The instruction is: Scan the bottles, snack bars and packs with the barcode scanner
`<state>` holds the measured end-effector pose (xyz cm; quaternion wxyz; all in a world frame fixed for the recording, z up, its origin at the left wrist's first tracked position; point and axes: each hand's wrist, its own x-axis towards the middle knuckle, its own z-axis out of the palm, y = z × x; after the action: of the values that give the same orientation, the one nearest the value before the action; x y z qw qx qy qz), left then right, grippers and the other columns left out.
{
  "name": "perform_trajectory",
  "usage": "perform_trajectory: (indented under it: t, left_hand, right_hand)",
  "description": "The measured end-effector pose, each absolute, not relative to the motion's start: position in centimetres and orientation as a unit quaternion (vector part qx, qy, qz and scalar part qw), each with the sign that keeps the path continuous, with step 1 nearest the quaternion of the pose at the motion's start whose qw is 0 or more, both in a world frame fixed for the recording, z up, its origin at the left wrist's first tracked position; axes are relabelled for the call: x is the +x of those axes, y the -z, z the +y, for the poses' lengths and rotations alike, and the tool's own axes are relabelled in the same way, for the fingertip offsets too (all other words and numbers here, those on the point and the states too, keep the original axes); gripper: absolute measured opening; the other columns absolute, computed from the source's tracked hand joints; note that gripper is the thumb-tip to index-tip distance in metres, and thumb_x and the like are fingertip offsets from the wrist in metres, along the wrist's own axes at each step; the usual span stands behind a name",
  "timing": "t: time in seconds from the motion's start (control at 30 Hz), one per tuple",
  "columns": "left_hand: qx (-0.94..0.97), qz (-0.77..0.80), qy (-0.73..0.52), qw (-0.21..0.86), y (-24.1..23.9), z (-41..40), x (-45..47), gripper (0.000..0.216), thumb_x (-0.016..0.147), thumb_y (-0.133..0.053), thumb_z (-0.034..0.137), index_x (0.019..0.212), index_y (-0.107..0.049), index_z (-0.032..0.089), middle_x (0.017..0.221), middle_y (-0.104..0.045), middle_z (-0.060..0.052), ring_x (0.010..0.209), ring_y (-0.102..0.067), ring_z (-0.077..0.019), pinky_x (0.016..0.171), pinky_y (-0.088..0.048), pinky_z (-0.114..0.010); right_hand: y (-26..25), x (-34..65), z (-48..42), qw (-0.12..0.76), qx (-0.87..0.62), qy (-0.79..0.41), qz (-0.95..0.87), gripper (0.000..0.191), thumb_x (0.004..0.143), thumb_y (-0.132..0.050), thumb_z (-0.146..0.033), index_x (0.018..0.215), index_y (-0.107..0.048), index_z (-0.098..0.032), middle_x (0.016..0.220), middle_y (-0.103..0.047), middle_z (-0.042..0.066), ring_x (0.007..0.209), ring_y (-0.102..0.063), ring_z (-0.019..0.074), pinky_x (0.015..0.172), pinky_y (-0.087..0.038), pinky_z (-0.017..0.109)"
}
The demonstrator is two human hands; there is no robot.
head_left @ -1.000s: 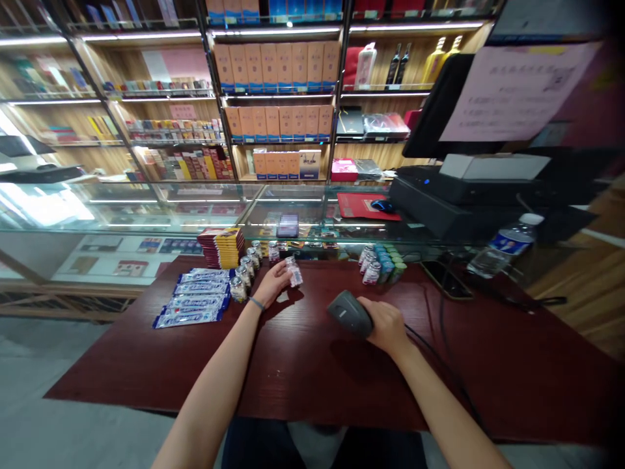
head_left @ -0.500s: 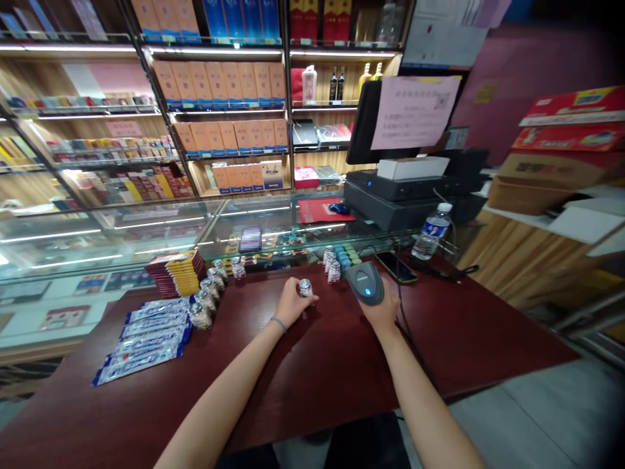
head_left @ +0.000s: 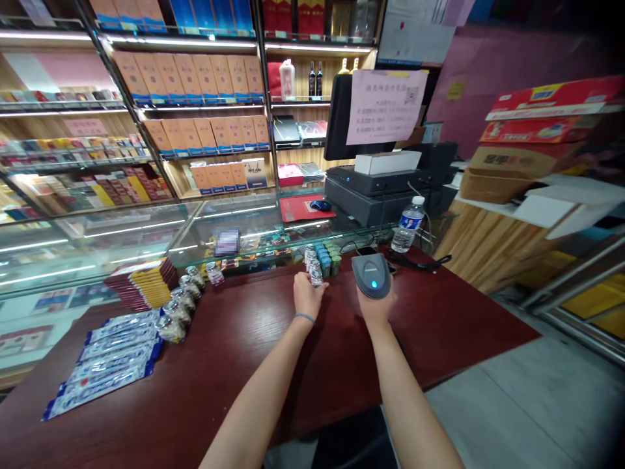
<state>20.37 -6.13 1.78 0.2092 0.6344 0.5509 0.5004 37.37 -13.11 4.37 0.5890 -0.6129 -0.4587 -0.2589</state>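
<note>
My right hand (head_left: 377, 305) grips a dark grey barcode scanner (head_left: 372, 275) with a blue light, held above the dark red table (head_left: 273, 371). My left hand (head_left: 306, 293) is closed around a small clear bottle (head_left: 316, 273), setting it beside a cluster of small bottles (head_left: 322, 257) with silver and green caps at the table's far edge. The scanner's cable (head_left: 415, 262) runs off to the right.
A row of small jars (head_left: 180, 303), a stack of red-and-yellow packs (head_left: 144, 286) and blue-and-white bars (head_left: 105, 361) lie on the table's left. A glass counter (head_left: 146, 231), water bottle (head_left: 407, 225), register (head_left: 385, 185) with monitor, cardboard boxes (head_left: 532, 146) and stocked shelves stand beyond.
My left hand carried the small bottle rightward from the table's middle to the capped cluster. My right hand lifted and turned the scanner. The view swung right.
</note>
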Motion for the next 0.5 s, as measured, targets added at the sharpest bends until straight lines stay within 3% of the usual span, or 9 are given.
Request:
perform_trajectory:
  t: [0.37,0.5]
  left_hand:
    - [0.650,0.531,-0.515,0.176,-0.5,-5.4,21.0,0.050,0.069,-0.092,0.018,0.098,-0.051,0.021,0.098,-0.053,-0.003,0.097,-0.059,-0.0255,0.091,-0.050,-0.042]
    - [0.655,0.535,-0.508,0.164,-0.5,-5.8,21.1,0.064,0.064,-0.096,0.024,0.111,-0.053,0.018,0.109,-0.055,-0.009,0.110,-0.058,-0.0310,0.099,-0.049,-0.049]
  right_hand:
    - [-4.2,37.4,-13.2,0.606,-0.613,0.242,-0.446,0.045,0.077,-0.075,-0.046,0.109,-0.064,-0.016,0.083,-0.072,0.013,0.067,-0.070,0.0269,0.062,-0.055,0.036]
    - [-4.0,37.5,-13.0,0.597,-0.611,0.253,-0.455,0.045,0.077,-0.075,-0.046,0.110,-0.063,-0.017,0.081,-0.073,0.011,0.065,-0.070,0.0263,0.060,-0.054,0.035]
